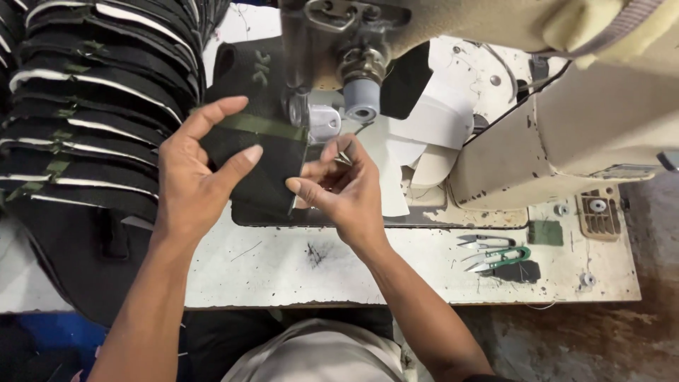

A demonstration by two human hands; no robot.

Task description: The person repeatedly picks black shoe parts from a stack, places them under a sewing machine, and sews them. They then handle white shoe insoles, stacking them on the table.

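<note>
A: Head view. What have I got in hand?

B: Left hand (201,166) flat on the black fabric piece (258,173), fingers spread open, thumb and forefinger bracketing the green strap (265,126) across its top edge. No grip, just pressing.

A: Right hand?

B: Right hand (339,187) at the fabric's right edge, fingertips pinched shut on a small metal tool (344,154), can't tell what kind. Thumb touches the fabric edge.

A: Where's the piece sitting?

B: On the table (297,265), toward its far-left part, just under the sewing machine (537,134) head, beside the presser foot (324,122).

A: Rest of the table?

B: Stack of black pieces (85,106) overhanging the left edge. Green-handled snips (503,258) and a plain pair (484,242) near the right front corner. White cloth (424,141) behind the needle.
</note>
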